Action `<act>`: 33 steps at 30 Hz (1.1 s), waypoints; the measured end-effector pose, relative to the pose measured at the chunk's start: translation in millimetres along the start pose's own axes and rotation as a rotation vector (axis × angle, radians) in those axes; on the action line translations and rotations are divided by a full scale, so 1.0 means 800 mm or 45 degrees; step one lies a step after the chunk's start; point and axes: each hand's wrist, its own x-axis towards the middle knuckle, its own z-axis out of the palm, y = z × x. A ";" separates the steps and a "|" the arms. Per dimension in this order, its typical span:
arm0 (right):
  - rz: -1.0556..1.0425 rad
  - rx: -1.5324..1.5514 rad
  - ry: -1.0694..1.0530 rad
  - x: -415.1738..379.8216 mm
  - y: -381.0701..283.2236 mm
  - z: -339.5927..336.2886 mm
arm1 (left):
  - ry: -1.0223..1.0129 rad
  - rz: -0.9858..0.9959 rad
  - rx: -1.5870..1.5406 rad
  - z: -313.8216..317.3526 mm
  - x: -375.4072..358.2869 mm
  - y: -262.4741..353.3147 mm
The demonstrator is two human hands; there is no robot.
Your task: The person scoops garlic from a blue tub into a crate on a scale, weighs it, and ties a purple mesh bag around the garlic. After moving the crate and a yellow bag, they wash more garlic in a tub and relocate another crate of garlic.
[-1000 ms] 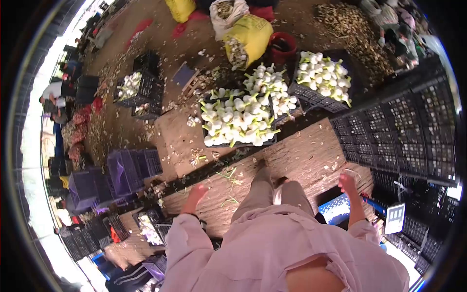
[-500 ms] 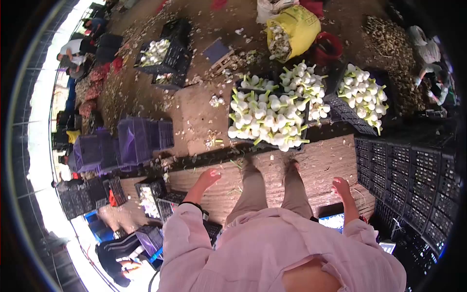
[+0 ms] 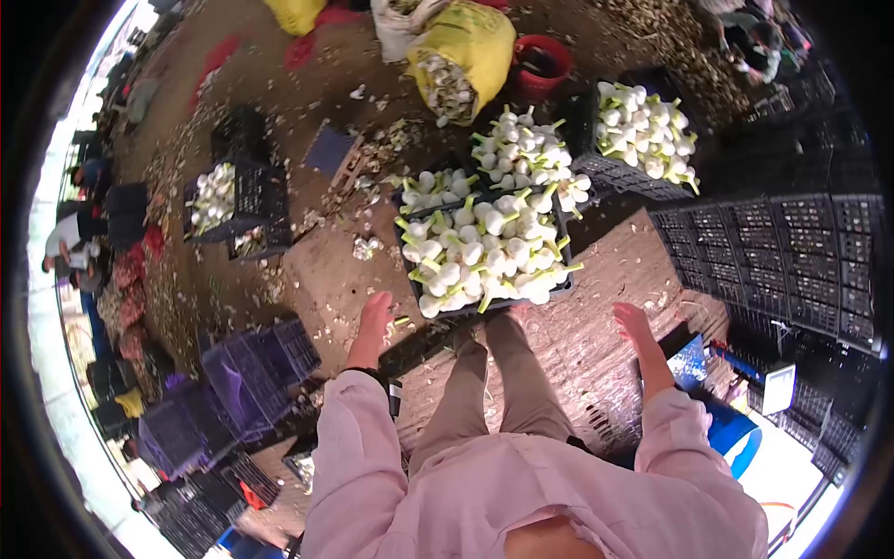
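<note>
White garlic bulbs point(image 3: 492, 244) with short green stems are heaped in a black plastic crate point(image 3: 565, 230) just ahead of my feet. My left hand point(image 3: 374, 315) is open and holds nothing, left of the crate's near corner and apart from it. On the other side, my right hand point(image 3: 632, 322) is also open and empty, its fingers apart, over the floor right of the crate. More trimmed garlic point(image 3: 523, 149) is piled directly behind, and another full crate point(image 3: 626, 175) stands to the back right.
Stacked black crates point(image 3: 773, 261) line the right side. Purple crates point(image 3: 247, 382) stand at left, with a garlic-filled crate point(image 3: 256, 191) farther back. A yellow sack point(image 3: 480, 47) and red bucket point(image 3: 543, 65) are at the back. Several people are around the edges.
My view has turned right and I stand nearer the garlic crate. Both hands have come forward to either side of it, still empty.
</note>
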 end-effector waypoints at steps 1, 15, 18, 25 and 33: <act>-0.032 -0.059 0.012 0.022 -0.017 0.012 | 0.046 -0.012 -0.057 0.005 0.008 0.006; -0.429 -0.086 0.122 0.311 -0.096 0.156 | -0.060 0.202 -0.590 0.045 0.291 -0.061; -0.216 -0.054 0.170 0.332 -0.095 0.161 | -0.035 0.385 -0.681 0.075 0.261 -0.024; -0.283 0.270 0.181 0.299 -0.097 0.167 | -0.161 0.222 -0.785 0.070 0.267 -0.028; -0.178 0.138 0.319 0.306 -0.096 0.176 | -0.178 0.292 -0.754 0.073 0.258 -0.025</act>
